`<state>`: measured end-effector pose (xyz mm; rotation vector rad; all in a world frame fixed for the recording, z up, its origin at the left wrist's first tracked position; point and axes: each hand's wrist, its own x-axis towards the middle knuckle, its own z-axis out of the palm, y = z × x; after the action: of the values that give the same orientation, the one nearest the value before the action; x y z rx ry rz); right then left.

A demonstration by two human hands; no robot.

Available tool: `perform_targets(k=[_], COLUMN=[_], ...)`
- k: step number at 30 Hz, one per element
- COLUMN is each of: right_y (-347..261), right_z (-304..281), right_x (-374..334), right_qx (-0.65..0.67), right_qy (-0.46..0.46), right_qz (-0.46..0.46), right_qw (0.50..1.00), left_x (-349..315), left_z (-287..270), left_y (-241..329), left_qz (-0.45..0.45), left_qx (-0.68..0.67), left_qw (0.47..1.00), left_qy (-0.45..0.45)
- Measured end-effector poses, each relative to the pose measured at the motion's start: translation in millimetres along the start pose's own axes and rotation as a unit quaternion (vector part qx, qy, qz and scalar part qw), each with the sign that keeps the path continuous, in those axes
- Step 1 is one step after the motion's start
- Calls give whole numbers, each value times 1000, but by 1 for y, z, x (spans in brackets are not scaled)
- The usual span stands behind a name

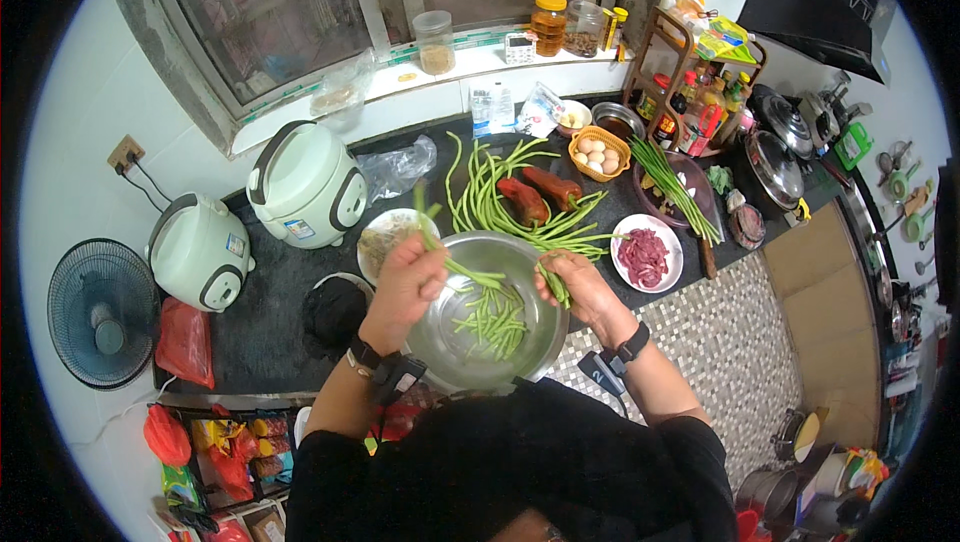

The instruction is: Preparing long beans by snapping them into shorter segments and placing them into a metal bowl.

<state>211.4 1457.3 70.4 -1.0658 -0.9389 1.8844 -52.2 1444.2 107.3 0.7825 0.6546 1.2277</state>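
My left hand (408,277) is closed on long green beans that stick out above and below the fingers, over the left rim of a steel bowl (425,327). At the bowl's right rim my right hand (583,287) is closed around short lengths of green bean (556,287). Cut bean pieces (493,327) lie on the bottom of the bowl. Beyond it, a heap of whole long beans (480,187) spreads over the dark counter, with two dark red peppers (525,204) on top. A white bowl (372,232) stands partly behind my left hand.
Right of the beans are a plate of sliced raw meat (643,252), a basket of eggs (600,156) and scallions (680,187) across a basin, beside a knife handle (708,260). Two pale green rice cookers (305,187) and a fan (103,314) stand left. Jars line the windowsill.
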Motion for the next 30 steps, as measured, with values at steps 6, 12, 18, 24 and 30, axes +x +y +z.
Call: perform_targets(k=[6, 12, 18, 24, 30], right_y=[-16, -18, -5, 2, 25], right_z=[37, 42, 39, 38, -10], right_x=[-6, -17, -17, -3, 20], right_qx=[-23, -79, -109, -76, 54], right_qy=[-114, -172, -158, -17, 85], right_qz=[7, 85, 75, 68, 97], right_qw=[993, 978, 978, 995, 990], left_x=[2, 0, 1, -5, -19], left_z=[11, 11, 14, 22, 25], left_y=[-32, -35, -21, -32, -11], left_qz=[-117, -149, -101, -29, -15], left_qx=[27, 26, 52, 165, 107], left_qw=[991, 986, 992, 982, 993], left_qy=[-51, -67, -52, -90, -36])
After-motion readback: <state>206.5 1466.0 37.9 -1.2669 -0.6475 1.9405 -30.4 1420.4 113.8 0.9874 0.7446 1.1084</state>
